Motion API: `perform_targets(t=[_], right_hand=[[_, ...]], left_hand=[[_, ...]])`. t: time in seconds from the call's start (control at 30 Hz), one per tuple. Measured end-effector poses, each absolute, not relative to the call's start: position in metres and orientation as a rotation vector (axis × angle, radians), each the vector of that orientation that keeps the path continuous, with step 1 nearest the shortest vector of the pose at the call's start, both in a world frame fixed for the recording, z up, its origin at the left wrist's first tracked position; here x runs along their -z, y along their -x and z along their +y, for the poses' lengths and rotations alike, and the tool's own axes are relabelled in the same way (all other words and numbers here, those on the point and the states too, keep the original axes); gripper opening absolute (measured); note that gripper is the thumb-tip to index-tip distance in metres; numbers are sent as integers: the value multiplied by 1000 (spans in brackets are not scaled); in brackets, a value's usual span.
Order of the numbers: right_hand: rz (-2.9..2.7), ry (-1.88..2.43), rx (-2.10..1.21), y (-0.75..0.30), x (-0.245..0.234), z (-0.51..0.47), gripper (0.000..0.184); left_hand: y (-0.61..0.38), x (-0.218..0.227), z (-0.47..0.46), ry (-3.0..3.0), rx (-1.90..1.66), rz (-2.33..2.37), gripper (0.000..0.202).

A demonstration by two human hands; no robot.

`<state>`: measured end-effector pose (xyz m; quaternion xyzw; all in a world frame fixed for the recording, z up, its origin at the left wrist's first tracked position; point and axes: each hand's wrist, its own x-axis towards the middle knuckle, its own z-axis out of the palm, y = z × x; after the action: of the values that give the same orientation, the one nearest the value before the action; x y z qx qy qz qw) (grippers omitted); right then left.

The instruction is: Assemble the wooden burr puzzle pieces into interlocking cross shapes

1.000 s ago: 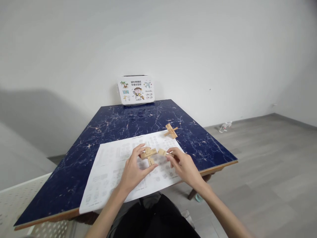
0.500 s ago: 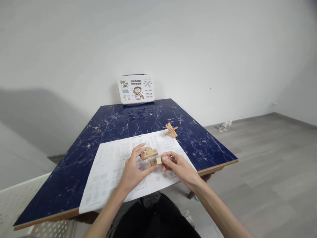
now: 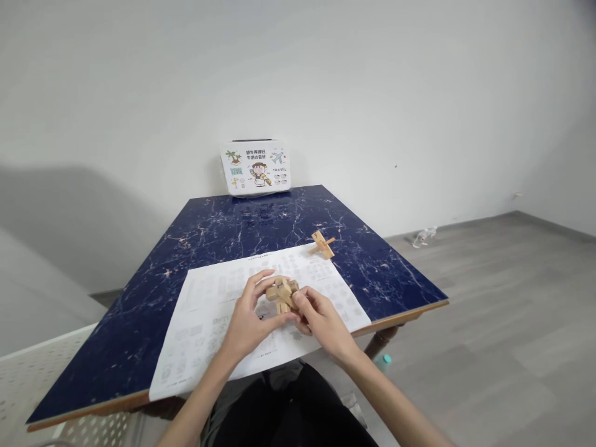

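Note:
Over the printed sheet [image 3: 200,316], a cluster of wooden puzzle blocks [image 3: 280,295] sits between my two hands. My left hand [image 3: 248,318] curves around its left side, with fingers behind and the thumb along the lower edge. My right hand [image 3: 321,320] pinches a block on the right side of the cluster, pressed against the others. Fingers hide part of the blocks, and how they join is hard to make out. On the sheet's far right corner lies a small cross of wooden pieces [image 3: 322,244], touched by neither hand.
The blue marbled table [image 3: 261,230] carries the sheet, which hangs over the front edge. A white printed case [image 3: 255,167] stands at the back against the wall. A clear plastic item [image 3: 424,236] and a bottle with a teal cap [image 3: 384,360] are on the floor to the right.
My right hand has moved left and turned, bringing its block against the pieces in my left hand. The numbered faces seen before have turned away. My left hand has barely moved.

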<state>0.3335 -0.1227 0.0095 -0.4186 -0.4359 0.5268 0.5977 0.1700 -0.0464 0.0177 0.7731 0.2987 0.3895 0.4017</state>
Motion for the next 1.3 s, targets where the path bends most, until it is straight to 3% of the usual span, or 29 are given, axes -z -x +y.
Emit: perform_targets(t=[0.4,0.83,1.0,1.3], right_hand=[[-900,841,-1418,-331,-5,-118,51],[-935,1045,-1117,-325,-9,-120,45],[-1024,1150,-1007,-321,-17,-125,54],[-888,1196,-967,-310,-13,-121,41]], left_hand=[[-171,-22,-43,-1720,-971,640,74],[-172,-18,-48,-2072,-1103,838,64],[-173,-23,-53,-2155,-1119,875,60],[-173,-21,-53,-2194,-1136,870,59]])
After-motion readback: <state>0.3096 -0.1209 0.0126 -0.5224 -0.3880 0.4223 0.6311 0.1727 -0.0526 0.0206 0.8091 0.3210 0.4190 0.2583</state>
